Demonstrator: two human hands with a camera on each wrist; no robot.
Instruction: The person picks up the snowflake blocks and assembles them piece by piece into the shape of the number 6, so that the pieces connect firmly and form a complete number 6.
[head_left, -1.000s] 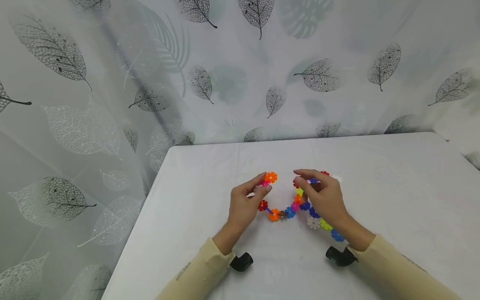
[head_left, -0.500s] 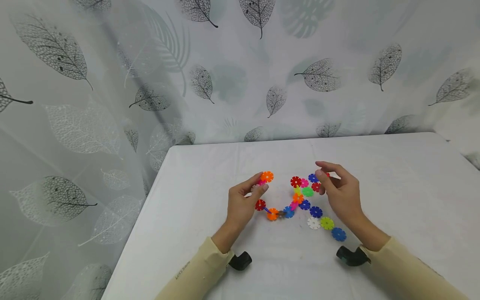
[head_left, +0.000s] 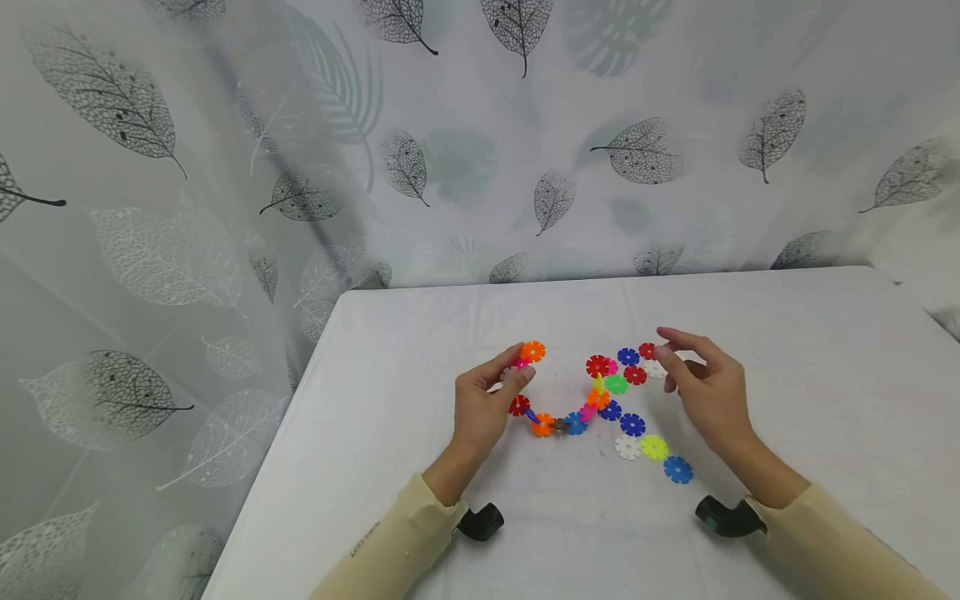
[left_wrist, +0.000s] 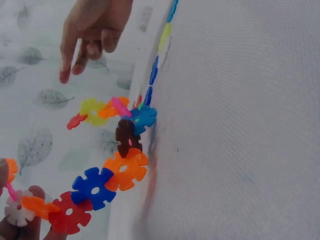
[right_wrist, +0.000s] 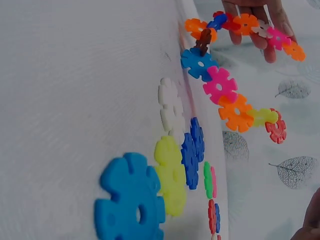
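Note:
My left hand [head_left: 483,408] pinches one end of a chain of plastic snowflake discs [head_left: 576,422] between thumb and fingers. The chain curves down and right through orange, red, blue, brown and pink pieces, ending in a red disc [head_left: 597,366]; in the left wrist view its pieces [left_wrist: 126,170] interlock at their slots. My right hand [head_left: 712,396] hovers over the right side of the loose discs, fingers loosely bent and holding nothing. Beside its fingertips lie a red disc [head_left: 647,351] and a white disc [head_left: 654,369], the white one partly covered.
Loose discs lie on the white table [head_left: 420,350]: a green disc [head_left: 617,384], a yellow disc [head_left: 655,447], a light blue disc [head_left: 678,469] and several others. A leaf-patterned curtain [head_left: 465,167] hangs behind. Black curved pieces [head_left: 482,522] sit at both sleeves.
My right hand has moved away from the chain's red end and off to the right, uncovering loose discs. My left hand keeps its hold on the chain, almost still.

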